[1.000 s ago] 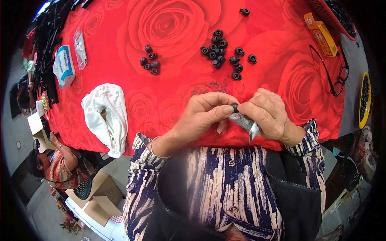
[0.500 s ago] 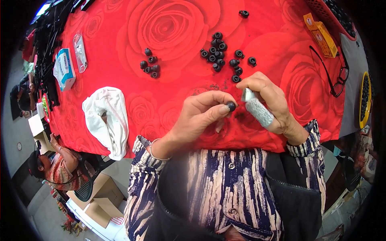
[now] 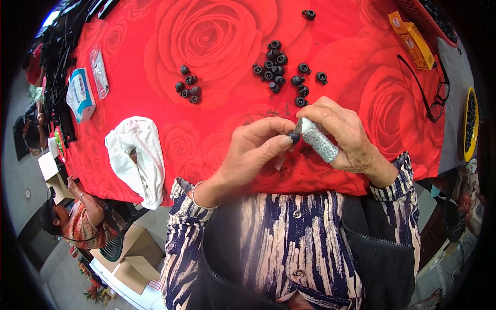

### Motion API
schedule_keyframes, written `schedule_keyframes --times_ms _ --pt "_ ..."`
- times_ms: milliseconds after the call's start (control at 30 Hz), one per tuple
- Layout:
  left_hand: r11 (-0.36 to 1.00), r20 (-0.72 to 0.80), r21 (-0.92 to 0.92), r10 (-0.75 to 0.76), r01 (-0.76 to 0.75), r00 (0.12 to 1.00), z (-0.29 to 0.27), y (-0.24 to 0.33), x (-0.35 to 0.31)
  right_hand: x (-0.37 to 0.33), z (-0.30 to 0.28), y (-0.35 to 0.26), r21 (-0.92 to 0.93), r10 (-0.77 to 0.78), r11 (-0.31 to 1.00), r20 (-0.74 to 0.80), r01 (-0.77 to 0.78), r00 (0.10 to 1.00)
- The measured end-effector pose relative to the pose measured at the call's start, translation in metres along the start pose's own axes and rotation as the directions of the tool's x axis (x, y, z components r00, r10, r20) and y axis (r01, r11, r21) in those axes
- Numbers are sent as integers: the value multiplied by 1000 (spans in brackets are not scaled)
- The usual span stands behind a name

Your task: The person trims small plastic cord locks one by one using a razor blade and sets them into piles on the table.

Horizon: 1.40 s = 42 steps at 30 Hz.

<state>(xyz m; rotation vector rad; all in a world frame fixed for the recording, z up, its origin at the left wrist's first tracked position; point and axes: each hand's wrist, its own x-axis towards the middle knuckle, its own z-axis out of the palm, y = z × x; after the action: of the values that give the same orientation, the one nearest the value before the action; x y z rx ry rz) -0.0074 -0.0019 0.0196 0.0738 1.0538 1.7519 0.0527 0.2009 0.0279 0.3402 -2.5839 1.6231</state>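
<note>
Between the thumb and fingertips of my left hand (image 3: 251,149) is pinched a small round black part (image 3: 294,138), seemingly rubber. My right hand (image 3: 345,135) is wrapped round a short knife (image 3: 321,145) whose handle is bound in silvery, speckled wrapping. Its short blade lies against or just above the black part; which of the two is hard to tell. Beyond my hands a loose group of similar black parts (image 3: 281,60) rests on the red rose-patterned cloth (image 3: 227,111). A smaller cluster of black parts (image 3: 189,80) lies farther left. Dark crumbs are scattered near my fingertips.
A crumpled white cloth (image 3: 116,147) lies left of my arm, with a blue-and-white packet (image 3: 81,95) beyond. At right are eyeglasses (image 3: 436,106), a yellow box (image 3: 413,46) and a yellow tray (image 3: 469,150) of black pieces. Another person (image 3: 85,219) sits at lower left.
My right hand has brought the knife leftward, so its blade meets or overlaps the black part. My left hand keeps its pinch. The whole view has shifted slightly.
</note>
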Motion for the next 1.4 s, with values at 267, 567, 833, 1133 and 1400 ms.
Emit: schedule_keyframes --times_ms 267,567,833,1133,1400 --pt "1000 8 0 15 -15 1000 0 -1 -1 0 -1 0 -4 -27 1000 9 27 1000" --pt "998 2 -52 -29 29 1000 2 -2 -2 1 -1 7 -9 -104 995 25 104 994" --pt "952 -206 -259 108 -161 973 -9 5 8 -8 12 1 -116 -306 938 168 327 937" --pt "985 -37 -165 -47 40 998 3 -1 -2 3 4 -2 -104 -281 956 -59 274 958" --pt "947 104 -258 -171 193 980 1 -4 0 -5 13 4 -243 -444 876 -68 417 893"
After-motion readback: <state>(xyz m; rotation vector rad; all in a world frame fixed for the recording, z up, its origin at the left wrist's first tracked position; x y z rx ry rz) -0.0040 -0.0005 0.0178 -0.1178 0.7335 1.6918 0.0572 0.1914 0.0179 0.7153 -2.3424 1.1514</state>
